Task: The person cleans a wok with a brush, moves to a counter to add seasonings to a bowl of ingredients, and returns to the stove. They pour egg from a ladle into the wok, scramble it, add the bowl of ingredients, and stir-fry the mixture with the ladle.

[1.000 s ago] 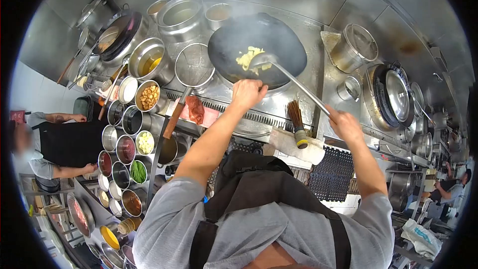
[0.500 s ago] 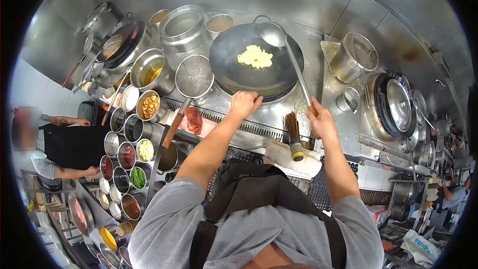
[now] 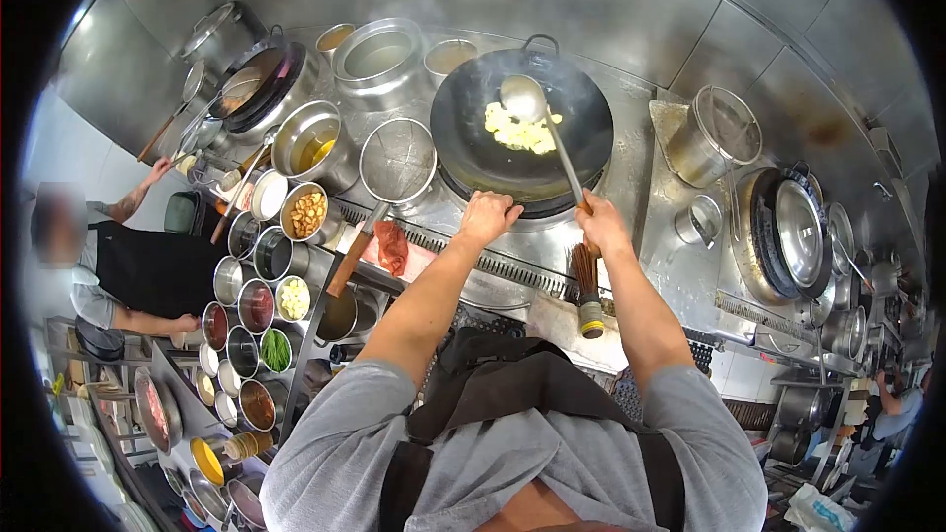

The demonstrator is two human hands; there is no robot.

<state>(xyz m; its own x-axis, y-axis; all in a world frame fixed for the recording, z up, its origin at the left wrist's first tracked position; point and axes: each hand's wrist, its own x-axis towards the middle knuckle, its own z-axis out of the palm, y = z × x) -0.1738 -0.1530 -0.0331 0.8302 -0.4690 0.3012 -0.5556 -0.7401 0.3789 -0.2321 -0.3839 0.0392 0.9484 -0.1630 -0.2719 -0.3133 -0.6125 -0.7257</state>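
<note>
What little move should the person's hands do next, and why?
I'd probably nudge the long-handled, round-bowled metal ladle through the pale-yellow food pieces with the right hand: they lie bunched in the round black metal wok, the ladle's bowl is right by them, and the left hand is at the wok's near rim.

A wire strainer with a wooden handle sits over the steel desk, its handle passing beside a crumpled reddish item, perhaps meat or cloth; the view is too coarse to be sure. Left of the strainer stands a pot of yellow liquid, and behind it a wide pot. Metal containers nearby hold brown chunks, pale chopped pieces and green strips. A stiff brush lies on a pale cloth. On the right, a tall pot stands near a small steel cup. At far left is a person in a black apron.
</note>
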